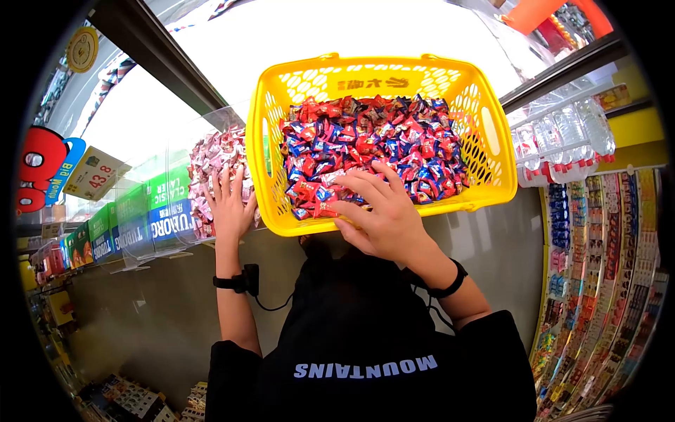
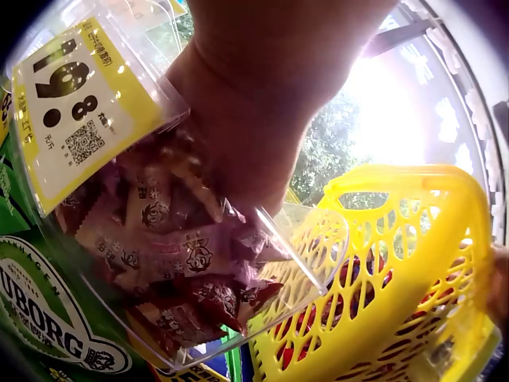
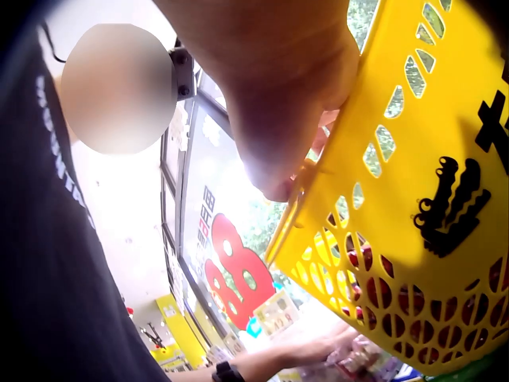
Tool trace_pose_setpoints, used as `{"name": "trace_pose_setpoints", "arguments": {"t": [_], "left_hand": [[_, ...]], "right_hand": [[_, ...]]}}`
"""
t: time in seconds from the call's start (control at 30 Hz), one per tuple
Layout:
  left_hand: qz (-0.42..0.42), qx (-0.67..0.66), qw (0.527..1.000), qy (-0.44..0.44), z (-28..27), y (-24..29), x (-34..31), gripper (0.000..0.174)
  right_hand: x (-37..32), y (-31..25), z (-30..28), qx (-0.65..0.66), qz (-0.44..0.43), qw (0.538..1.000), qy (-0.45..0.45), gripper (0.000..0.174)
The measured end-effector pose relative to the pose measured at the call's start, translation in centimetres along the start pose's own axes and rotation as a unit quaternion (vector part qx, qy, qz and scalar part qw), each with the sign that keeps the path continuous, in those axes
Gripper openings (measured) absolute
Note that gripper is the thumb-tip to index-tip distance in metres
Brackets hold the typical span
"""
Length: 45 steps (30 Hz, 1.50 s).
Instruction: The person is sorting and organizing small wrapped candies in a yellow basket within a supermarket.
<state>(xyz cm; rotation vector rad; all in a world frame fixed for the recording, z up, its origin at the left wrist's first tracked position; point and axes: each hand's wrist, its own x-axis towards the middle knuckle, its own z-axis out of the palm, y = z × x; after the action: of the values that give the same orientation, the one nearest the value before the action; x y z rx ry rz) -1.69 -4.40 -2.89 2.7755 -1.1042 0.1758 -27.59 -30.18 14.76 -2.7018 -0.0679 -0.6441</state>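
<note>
A yellow shopping basket holds a heap of red and blue wrapped candies. My right hand reaches over its near rim, fingers loosely bent and spread above the candies; in the right wrist view the basket wall hides most of the fingers. To the left, my left hand rests on pink wrapped candies with its fingers spread. These candies lie in a clear plastic bin beside the basket. In the left wrist view the left hand's fingertips are in shadow among the wrappers.
Green Tuborg cartons line the left side below the bin. A yellow price card hangs at the bin. Clear bottles stand right of the basket, with packed candy shelves lower right. Bright window glass lies beyond.
</note>
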Motion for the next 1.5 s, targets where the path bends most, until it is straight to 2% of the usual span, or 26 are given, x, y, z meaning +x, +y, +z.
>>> {"name": "trace_pose_setpoints", "arguments": {"t": [0.03,0.13,0.2,0.27,0.37,0.5,0.6,0.73,0.8,0.87,0.97,1.1,1.2,1.23,1.27,1.37,1.4,1.5], "left_hand": [[-0.017,-0.009,1.000,-0.008,-0.3,0.4,-0.4,0.067],[-0.020,-0.046,0.999,0.012,-1.3,1.3,-1.3,0.066],[-0.025,-0.053,0.998,0.020,-1.3,1.3,-1.7,0.065],[-0.030,-0.053,0.998,0.030,-1.4,1.5,-1.7,0.065],[-0.027,-0.046,0.998,0.016,-1.5,1.9,-1.6,0.066],[-0.031,-0.044,0.998,0.024,-1.5,2.1,-1.5,0.067],[-0.029,-0.053,0.997,0.041,-1.6,2.1,-1.6,0.067],[-0.040,-0.051,0.997,0.036,-1.8,2.4,-1.5,0.068],[-0.044,-0.053,0.997,0.028,-2.0,2.5,-1.6,0.068],[-0.042,-0.053,0.997,0.031,-2.1,2.5,-1.5,0.068],[-0.039,-0.060,0.997,0.031,-2.1,2.5,-1.6,0.067],[-0.042,-0.068,0.997,0.019,-2.0,2.4,-1.8,0.067],[-0.045,-0.070,0.996,0.016,-2.2,2.5,-1.6,0.067],[-0.045,-0.071,0.996,0.015,-2.3,2.5,-1.5,0.067],[-0.046,-0.067,0.997,0.016,-2.4,2.5,-1.4,0.067],[-0.049,-0.063,0.997,0.016,-2.2,2.5,-1.5,0.067],[-0.050,-0.063,0.997,0.015,-2.1,2.5,-1.5,0.068],[-0.049,-0.063,0.997,0.023,-2.1,2.5,-1.4,0.068]], "right_hand": [[-0.1,0.2,-0.5,0.022,-0.002,1.000,0.006,0.028],[-0.3,1.7,-2.8,0.032,0.027,0.999,-0.010,0.028],[0.2,2.7,-5.2,0.006,0.039,0.998,-0.046,0.031],[1.5,3.5,-7.5,-0.032,0.013,0.997,-0.073,0.033],[4.0,4.4,-9.3,-0.089,-0.045,0.982,-0.161,0.038],[6.8,5.1,-8.2,-0.116,-0.153,0.931,-0.312,0.051],[8.5,4.7,-4.9,-0.114,-0.263,0.890,-0.355,0.052],[10.8,5.2,1.6,-0.099,-0.387,0.810,-0.429,0.052],[10.6,5.5,3.8,-0.073,-0.397,0.804,-0.436,0.058],[11.0,5.3,4.6,-0.080,-0.391,0.789,-0.467,0.063],[10.9,5.2,5.0,-0.101,-0.360,0.793,-0.481,0.067],[10.6,6.4,3.3,-0.167,-0.267,0.796,-0.516,0.066],[9.5,9.9,2.1,-0.216,-0.237,0.810,-0.491,0.055],[9.1,10.9,1.5,-0.213,-0.197,0.821,-0.491,0.061],[9.0,11.8,0.9,-0.222,-0.169,0.813,-0.511,0.066],[7.1,15.2,-1.1,-0.238,-0.140,0.834,-0.477,0.063],[6.8,15.4,-1.8,-0.236,-0.100,0.837,-0.484,0.062],[5.4,17.8,-3.4,-0.264,-0.075,0.838,-0.472,0.058]]}}
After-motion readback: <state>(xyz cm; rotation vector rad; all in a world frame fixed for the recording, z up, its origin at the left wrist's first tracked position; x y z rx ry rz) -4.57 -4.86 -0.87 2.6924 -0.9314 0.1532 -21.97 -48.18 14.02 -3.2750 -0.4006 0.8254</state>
